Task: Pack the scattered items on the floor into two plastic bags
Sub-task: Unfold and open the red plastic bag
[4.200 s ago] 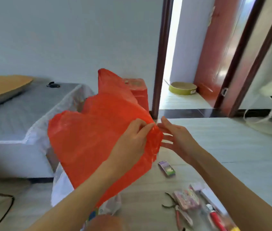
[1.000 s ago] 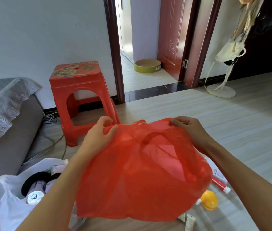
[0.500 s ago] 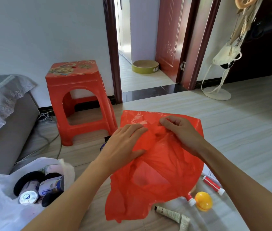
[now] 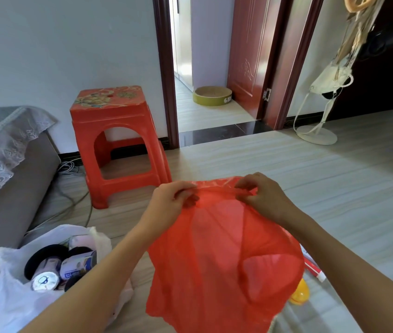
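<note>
Red plastic bag [image 4: 224, 255] pinched at its top edge by left hand [image 4: 171, 200] and right hand [image 4: 262, 195], held above floor [image 4: 335, 188]; opening step, mouth to be spread next.

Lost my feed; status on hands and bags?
Both hands pinch red bag rim. White bag part filled. Nothing blocking.

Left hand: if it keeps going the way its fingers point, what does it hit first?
The left hand pinches the red bag rim, fingers pointing right toward the right hand. Straight on, it would probably meet that hand's fingers first, with only bag film between; depth is unclear.
</note>
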A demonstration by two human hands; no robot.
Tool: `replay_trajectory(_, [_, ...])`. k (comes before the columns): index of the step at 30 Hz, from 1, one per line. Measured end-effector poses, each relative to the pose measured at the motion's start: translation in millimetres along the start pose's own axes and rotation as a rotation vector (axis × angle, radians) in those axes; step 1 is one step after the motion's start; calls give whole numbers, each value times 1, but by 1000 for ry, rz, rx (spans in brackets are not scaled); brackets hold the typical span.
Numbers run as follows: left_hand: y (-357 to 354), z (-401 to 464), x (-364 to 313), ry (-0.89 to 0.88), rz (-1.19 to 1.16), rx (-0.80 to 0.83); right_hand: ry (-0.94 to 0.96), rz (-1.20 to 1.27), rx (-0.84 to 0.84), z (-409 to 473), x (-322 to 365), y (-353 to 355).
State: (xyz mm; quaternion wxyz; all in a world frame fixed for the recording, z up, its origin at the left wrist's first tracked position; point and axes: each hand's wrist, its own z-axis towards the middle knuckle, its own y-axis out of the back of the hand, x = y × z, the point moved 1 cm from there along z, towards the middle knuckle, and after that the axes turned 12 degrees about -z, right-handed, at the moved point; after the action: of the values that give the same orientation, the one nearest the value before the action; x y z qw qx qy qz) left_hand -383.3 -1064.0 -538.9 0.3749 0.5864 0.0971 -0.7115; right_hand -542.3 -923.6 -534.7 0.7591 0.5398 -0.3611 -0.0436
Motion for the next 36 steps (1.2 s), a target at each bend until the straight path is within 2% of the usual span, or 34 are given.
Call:
replay_trajectory(3, [6, 1, 2, 197, -253, -70, -74, -102, -49, -1, -7, 1])
replay_trajectory(6, [9, 1, 3, 342, -303, -110, -70, -15, -6, -2, -2, 4])
replay_trajectory(11, [30, 7, -5, 369, -307, -103, -85, 471, 113, -3, 2, 10])
replay_trajectory(15, [43, 5, -12, 317, -358, -33, -191, 640, 201, -2, -2, 15])
replay_trajectory(17, [43, 3, -12, 199, -274, 66, -251, 652, 182, 1, -6, 15])
replay_trajectory(19, [40, 1, -9, 50, -121, 168, -229, 600, 161, 1, -7, 13])
replay_trajectory(22, [38, -1, -1, -74, 356, 265, -189, 472, 115, 1, -5, 9])
replay_trajectory(24, [38, -1, -1, -189, 710, 230, -187, 445, 73, 2, -1, 7])
replay_trajectory(26, [37, -1, -7, -366, 805, 162, -177, 485, 73, 3, 4, 7])
replay_trajectory(28, [35, 0, -7, -455, 736, 95, -144, 373, 105, 2, 6, 6])
replay_trajectory(29, [35, 1, -4, -445, 694, 60, -115, 246, 123, 1, 6, 4])
replay_trajectory(32, [36, 3, 7, -262, 424, -14, -42, -28, 53, 1, -4, -1])
replay_trajectory(36, [47, 4, 14, 87, 52, -162, -62, 73, -132, -1, -11, 12])
